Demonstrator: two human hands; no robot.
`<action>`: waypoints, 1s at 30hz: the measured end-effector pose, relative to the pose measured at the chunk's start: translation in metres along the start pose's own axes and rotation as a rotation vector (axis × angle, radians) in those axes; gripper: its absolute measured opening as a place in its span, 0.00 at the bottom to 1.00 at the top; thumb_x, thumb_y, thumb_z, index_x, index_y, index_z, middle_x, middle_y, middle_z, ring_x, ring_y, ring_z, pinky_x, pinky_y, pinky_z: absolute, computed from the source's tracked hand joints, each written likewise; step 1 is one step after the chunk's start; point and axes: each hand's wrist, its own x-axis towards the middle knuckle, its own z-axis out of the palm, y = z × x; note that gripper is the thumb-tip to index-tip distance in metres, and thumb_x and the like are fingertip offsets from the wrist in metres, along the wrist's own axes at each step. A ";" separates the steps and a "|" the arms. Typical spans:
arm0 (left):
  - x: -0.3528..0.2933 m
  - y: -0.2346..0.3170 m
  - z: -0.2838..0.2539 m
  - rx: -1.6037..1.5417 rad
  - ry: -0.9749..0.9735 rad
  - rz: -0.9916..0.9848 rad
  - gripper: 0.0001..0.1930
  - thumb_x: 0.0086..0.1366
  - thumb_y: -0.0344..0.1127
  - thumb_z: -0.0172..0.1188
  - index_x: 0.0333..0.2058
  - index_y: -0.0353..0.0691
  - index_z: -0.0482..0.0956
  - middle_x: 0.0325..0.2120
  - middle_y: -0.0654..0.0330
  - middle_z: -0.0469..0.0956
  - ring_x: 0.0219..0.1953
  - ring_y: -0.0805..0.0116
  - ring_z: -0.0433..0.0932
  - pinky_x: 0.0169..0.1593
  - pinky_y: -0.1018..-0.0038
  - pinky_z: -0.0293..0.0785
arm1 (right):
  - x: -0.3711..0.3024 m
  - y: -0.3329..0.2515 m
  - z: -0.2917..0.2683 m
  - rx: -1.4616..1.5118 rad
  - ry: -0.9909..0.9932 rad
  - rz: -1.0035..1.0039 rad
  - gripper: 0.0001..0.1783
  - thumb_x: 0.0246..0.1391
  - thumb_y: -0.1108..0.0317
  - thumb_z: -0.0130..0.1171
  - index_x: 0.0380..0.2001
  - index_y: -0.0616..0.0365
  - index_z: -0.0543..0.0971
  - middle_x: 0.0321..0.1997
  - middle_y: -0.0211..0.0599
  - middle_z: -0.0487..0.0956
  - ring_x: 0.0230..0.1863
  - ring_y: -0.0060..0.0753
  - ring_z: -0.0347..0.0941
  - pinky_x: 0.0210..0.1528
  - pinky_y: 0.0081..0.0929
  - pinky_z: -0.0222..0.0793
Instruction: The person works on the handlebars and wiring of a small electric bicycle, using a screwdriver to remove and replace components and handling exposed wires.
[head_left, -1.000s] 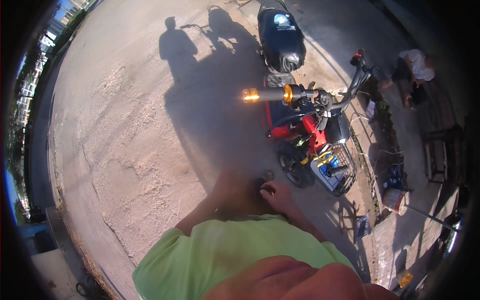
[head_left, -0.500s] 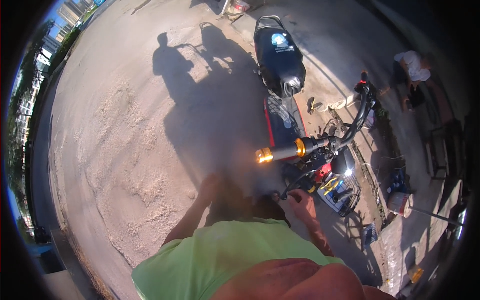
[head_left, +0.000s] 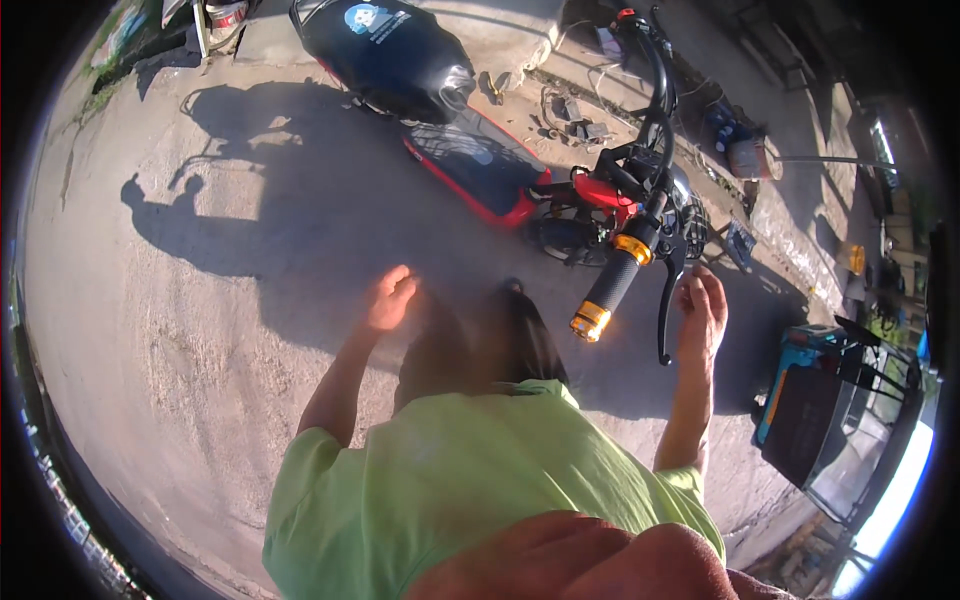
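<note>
A red and black scooter stands on the concrete in front of me. Its black handlebar grip with gold rings points toward me, and a black brake lever hangs beside it. My right hand is raised just right of the lever, close to it but not gripping it, fingers loosely curled and empty. My left hand is held out over the ground to the left, away from the scooter, and holds nothing. My green shirt fills the lower middle.
A blue and black box-like unit sits on the ground at the right. Loose parts and wires lie along the curb behind the scooter. The black seat is at the top. Long shadows fall across the concrete at the left.
My hands were together low in front of me; they have now parted and lifted to either side. The scooter's handlebar has come nearer, beside my right hand.
</note>
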 end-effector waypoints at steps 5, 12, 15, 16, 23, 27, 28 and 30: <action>0.068 0.058 0.010 -0.397 -0.117 -0.017 0.16 0.75 0.43 0.58 0.48 0.36 0.83 0.36 0.58 0.85 0.34 0.71 0.82 0.44 0.71 0.78 | -0.008 -0.054 0.048 -0.183 0.092 -0.235 0.15 0.65 0.69 0.63 0.53 0.62 0.81 0.44 0.30 0.84 0.45 0.20 0.77 0.48 0.20 0.69; 0.100 0.173 0.022 -0.088 -0.360 0.089 0.11 0.74 0.34 0.58 0.47 0.33 0.82 0.38 0.58 0.84 0.35 0.71 0.82 0.47 0.71 0.79 | 0.002 -0.103 0.116 -0.357 -0.101 -0.203 0.24 0.60 0.65 0.66 0.57 0.62 0.78 0.54 0.34 0.79 0.50 0.24 0.72 0.53 0.24 0.68; 0.128 0.190 0.034 -0.136 -0.578 0.046 0.11 0.74 0.33 0.57 0.46 0.32 0.82 0.38 0.57 0.85 0.35 0.70 0.83 0.46 0.71 0.79 | -0.002 -0.110 0.121 -0.589 -0.047 -0.238 0.27 0.56 0.63 0.66 0.58 0.61 0.78 0.59 0.41 0.76 0.57 0.33 0.75 0.55 0.29 0.71; 0.137 0.184 0.035 -0.127 -0.605 0.101 0.11 0.74 0.33 0.57 0.46 0.32 0.82 0.38 0.57 0.85 0.34 0.70 0.83 0.46 0.72 0.80 | 0.003 -0.108 0.125 -0.758 -0.044 -0.282 0.26 0.56 0.65 0.66 0.58 0.59 0.78 0.59 0.41 0.77 0.56 0.35 0.76 0.54 0.30 0.72; 0.224 0.174 0.035 -0.014 -0.812 0.259 0.07 0.73 0.29 0.60 0.43 0.31 0.82 0.34 0.56 0.86 0.33 0.71 0.83 0.42 0.73 0.80 | 0.005 -0.118 0.191 -1.201 0.057 -0.268 0.20 0.62 0.68 0.59 0.56 0.61 0.79 0.63 0.49 0.75 0.59 0.47 0.77 0.58 0.37 0.74; 0.258 0.190 0.045 -0.003 -0.967 0.506 0.07 0.73 0.29 0.59 0.43 0.31 0.81 0.38 0.59 0.85 0.36 0.72 0.84 0.43 0.73 0.81 | -0.008 -0.096 0.204 -1.144 0.220 -0.248 0.19 0.63 0.67 0.55 0.55 0.61 0.80 0.66 0.52 0.74 0.62 0.50 0.76 0.61 0.40 0.74; 0.261 0.198 0.051 -0.052 -1.026 0.390 0.07 0.73 0.29 0.59 0.43 0.31 0.81 0.38 0.58 0.84 0.36 0.72 0.84 0.43 0.73 0.81 | -0.011 -0.093 0.203 -1.093 0.250 -0.240 0.19 0.64 0.67 0.54 0.55 0.61 0.80 0.66 0.52 0.74 0.62 0.51 0.76 0.61 0.41 0.74; 0.261 0.212 0.066 -0.142 -1.130 0.151 0.07 0.73 0.28 0.59 0.44 0.31 0.81 0.40 0.58 0.84 0.37 0.71 0.85 0.43 0.73 0.81 | -0.012 -0.091 0.203 -1.118 0.278 -0.221 0.19 0.64 0.65 0.55 0.54 0.60 0.81 0.66 0.53 0.74 0.60 0.50 0.78 0.58 0.41 0.77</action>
